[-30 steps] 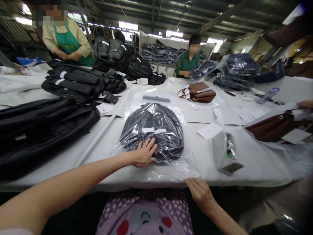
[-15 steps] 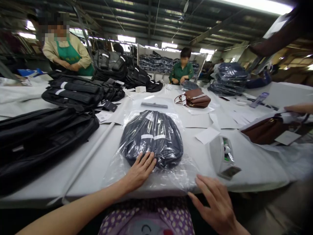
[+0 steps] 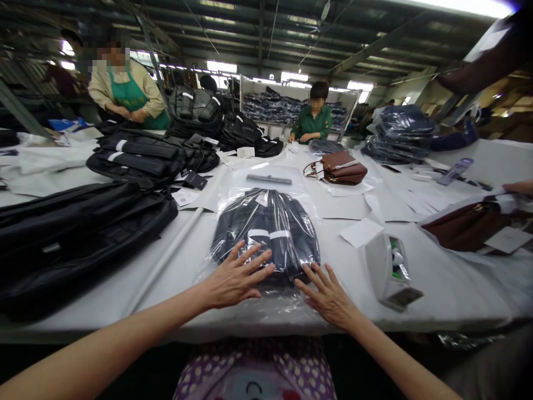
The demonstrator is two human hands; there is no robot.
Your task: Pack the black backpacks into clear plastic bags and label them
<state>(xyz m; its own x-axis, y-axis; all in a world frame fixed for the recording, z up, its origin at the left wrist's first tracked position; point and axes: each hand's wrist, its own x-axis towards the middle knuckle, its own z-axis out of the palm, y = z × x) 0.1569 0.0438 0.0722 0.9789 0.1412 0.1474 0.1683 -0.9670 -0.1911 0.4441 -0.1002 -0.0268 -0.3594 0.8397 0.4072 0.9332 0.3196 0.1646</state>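
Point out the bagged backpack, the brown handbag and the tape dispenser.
bagged backpack [image 3: 270, 228]: head view, on its dark front under the plastic.
brown handbag [image 3: 343, 169]: head view, on its flap.
tape dispenser [image 3: 381, 264]: head view, on its white side.

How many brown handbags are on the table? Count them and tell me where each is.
2. One brown handbag lies at the table's far middle; another, partly in white wrapping, lies at the right edge. More may be hidden.
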